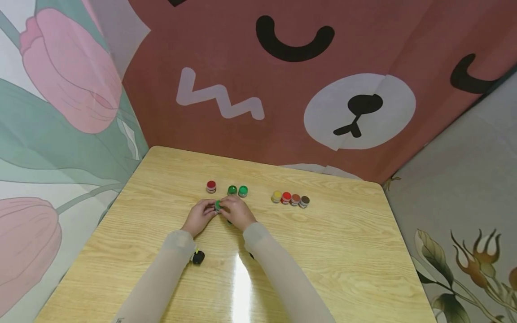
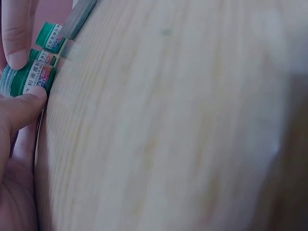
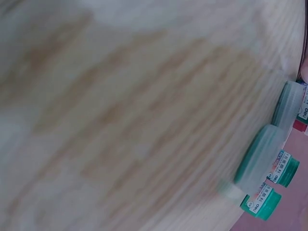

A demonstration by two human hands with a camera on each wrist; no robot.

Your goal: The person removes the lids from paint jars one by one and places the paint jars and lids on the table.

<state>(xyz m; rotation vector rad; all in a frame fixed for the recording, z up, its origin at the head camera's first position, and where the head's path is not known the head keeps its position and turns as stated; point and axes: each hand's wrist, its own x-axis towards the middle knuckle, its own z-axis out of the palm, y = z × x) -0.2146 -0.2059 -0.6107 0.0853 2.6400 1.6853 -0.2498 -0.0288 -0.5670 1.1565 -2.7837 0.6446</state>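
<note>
My left hand [image 1: 200, 217] holds a small green paint jar [image 2: 36, 78] low over the table, its thumb pressed on the printed label. My right hand [image 1: 239, 212] meets it from the other side, its fingertips pinching the same jar. Beneath the right hand, a round translucent lid-like piece with a green edge [image 3: 259, 159] lies on the wood, mostly covered in the head view. Just beyond the fingers stand a dark green jar [image 1: 232, 190] and a lighter green jar [image 1: 243, 191]. A red jar [image 1: 211, 186] is to their left.
Farther right, a yellow jar [image 1: 276, 196], a bright red jar [image 1: 286, 198], a reddish-brown jar [image 1: 295, 200] and a dark brown jar [image 1: 304, 202] form a row. The wooden table [image 1: 343, 251] meets a printed bear curtain [image 1: 226, 139] at the back.
</note>
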